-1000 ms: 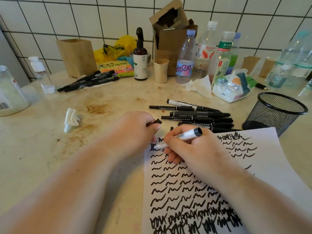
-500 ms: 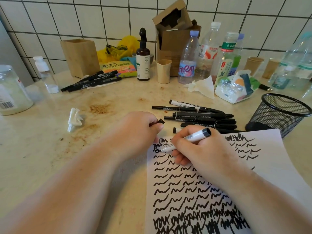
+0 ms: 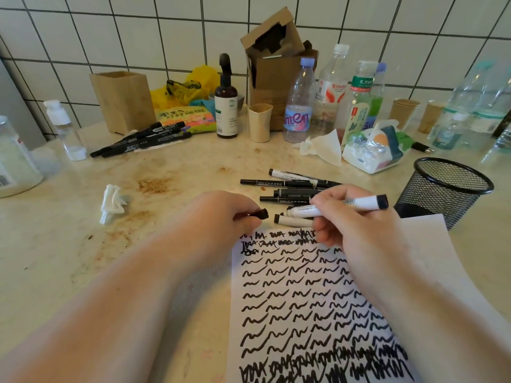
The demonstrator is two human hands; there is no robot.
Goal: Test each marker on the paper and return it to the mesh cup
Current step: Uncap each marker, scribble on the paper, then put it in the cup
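- Gripping white-barrelled marker (image 3: 343,207) in right hand (image 3: 356,225), lifted above scribbled white paper sheet (image 3: 304,299).
- Left hand (image 3: 221,217) pinches small black cap (image 3: 261,214), just beyond paper's top edge.

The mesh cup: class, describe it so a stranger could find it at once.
Start at the scribbled paper in front of the person. Just past its far right corner stands the mesh cup. Among clear bottles and brown paper cups, it alone is black wire mesh.
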